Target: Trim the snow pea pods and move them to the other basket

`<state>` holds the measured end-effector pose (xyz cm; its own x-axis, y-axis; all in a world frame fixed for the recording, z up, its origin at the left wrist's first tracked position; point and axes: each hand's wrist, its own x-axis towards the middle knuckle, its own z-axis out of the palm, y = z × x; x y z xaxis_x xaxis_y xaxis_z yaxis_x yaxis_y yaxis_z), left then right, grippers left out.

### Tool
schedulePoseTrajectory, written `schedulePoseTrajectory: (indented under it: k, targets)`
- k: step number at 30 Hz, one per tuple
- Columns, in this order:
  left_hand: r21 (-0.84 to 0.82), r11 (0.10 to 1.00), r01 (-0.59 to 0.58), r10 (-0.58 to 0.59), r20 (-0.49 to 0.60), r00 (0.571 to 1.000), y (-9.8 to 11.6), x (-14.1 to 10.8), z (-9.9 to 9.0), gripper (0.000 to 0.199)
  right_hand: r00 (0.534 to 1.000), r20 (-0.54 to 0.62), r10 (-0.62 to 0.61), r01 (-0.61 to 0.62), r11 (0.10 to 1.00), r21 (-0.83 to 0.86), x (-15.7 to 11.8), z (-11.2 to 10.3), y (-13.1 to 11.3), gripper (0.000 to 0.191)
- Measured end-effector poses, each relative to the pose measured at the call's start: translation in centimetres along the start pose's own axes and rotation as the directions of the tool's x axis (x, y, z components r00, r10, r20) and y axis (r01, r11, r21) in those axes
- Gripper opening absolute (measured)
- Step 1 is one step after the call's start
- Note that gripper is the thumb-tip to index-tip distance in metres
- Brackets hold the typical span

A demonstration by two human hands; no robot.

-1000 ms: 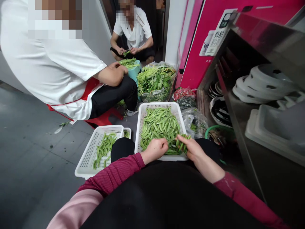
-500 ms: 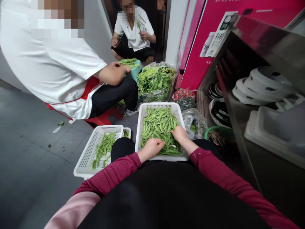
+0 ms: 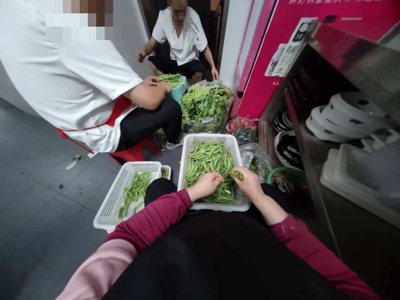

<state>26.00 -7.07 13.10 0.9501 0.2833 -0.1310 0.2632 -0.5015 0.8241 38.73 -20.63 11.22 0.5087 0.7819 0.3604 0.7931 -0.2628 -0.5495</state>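
Grey floor tiles (image 3: 40, 208) with thin dark joints spread across the left, meeting a plain pale wall (image 3: 125, 29) behind. At the back, a dark doorway (image 3: 213, 29) opens beside a white pillar (image 3: 233, 37). Right of it stands a glossy magenta cabinet (image 3: 259, 89) with a printed label (image 3: 289, 49), then stainless-steel shelving (image 3: 359, 52) — its interior deep in shadow. A red plastic stool (image 3: 134, 152) sits on the floor; the light is cool and dim.

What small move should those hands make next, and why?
Probably bring the left hand slightly right, to the ends of the green pods in the right hand. Those ends point toward it, its fingertips are pinched together just a small gap away, and both hands are already over the large basket.
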Motion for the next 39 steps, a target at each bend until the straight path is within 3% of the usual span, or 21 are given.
schedulePoseTrajectory:
  k: [3,7,12,16,20,24,26,29,31,33,35,37,39]
  targets:
    - [-0.017,0.998,-0.058,0.058,0.052,0.997,1.1,0.5,-0.1,0.027,0.989,0.078,-0.124,0.126,0.992,-0.018,-0.5,-0.9,-0.5,0.019]
    - [-0.064,0.997,-0.046,0.053,0.121,0.991,2.0,0.3,-0.4,0.023,0.984,0.077,-0.159,0.151,0.984,0.097,-1.0,-1.0,-1.0,0.020]
    - [-0.194,0.979,0.069,-0.036,0.171,0.985,1.9,-0.4,-0.3,0.017,0.991,0.100,0.085,-0.117,0.918,0.378,-1.2,-1.3,-2.8,0.009]
    - [-0.072,0.986,0.151,-0.146,0.071,0.987,-0.3,-0.5,-0.1,0.017,0.933,0.134,0.334,-0.344,0.718,0.605,-1.5,-2.0,-3.4,0.015]
    - [0.117,0.980,0.160,-0.164,0.022,0.986,-2.1,-1.0,-0.6,0.021,0.881,0.138,0.453,-0.376,0.491,0.786,-2.1,-2.3,-2.6,0.017]
    - [0.122,0.992,0.021,-0.033,0.091,0.995,-0.9,-1.5,-0.9,0.029,0.870,0.142,0.473,-0.360,0.409,0.839,-2.3,-2.2,-2.4,0.020]
    - [0.100,0.993,-0.060,0.046,0.132,0.990,0.4,-1.6,-0.9,0.035,0.874,0.148,0.463,-0.362,0.418,0.833,-2.3,-2.1,-2.6,0.020]
    - [0.087,0.982,-0.166,0.142,0.232,0.962,1.8,-1.6,-0.9,0.030,0.883,0.168,0.437,-0.390,0.486,0.782,-2.3,-2.1,-2.8,0.021]
    - [0.123,0.975,-0.187,0.150,0.262,0.953,2.1,-1.5,-0.9,0.026,0.893,0.132,0.431,-0.400,0.622,0.673,-2.4,-2.5,-2.8,0.020]
    - [0.177,0.969,-0.175,0.125,0.263,0.957,2.1,-1.4,-0.9,0.025,0.921,-0.007,0.388,-0.344,0.824,0.451,-2.4,-3.2,-2.9,0.019]
    - [0.233,0.955,-0.185,0.122,0.261,0.958,2.0,-1.5,-1.0,0.023,0.972,-0.097,0.215,-0.198,0.968,0.155,-2.3,-4.1,-3.1,0.019]
    - [0.268,0.938,-0.219,0.146,0.268,0.952,2.1,-1.6,-1.2,0.022,0.998,0.053,-0.028,0.031,0.998,-0.058,-1.8,-5.0,-3.5,0.023]
    - [0.270,0.930,-0.248,0.176,0.265,0.948,2.5,-1.8,-1.4,0.021,0.932,0.324,-0.164,0.213,0.969,-0.122,-1.0,-5.5,-3.9,0.022]
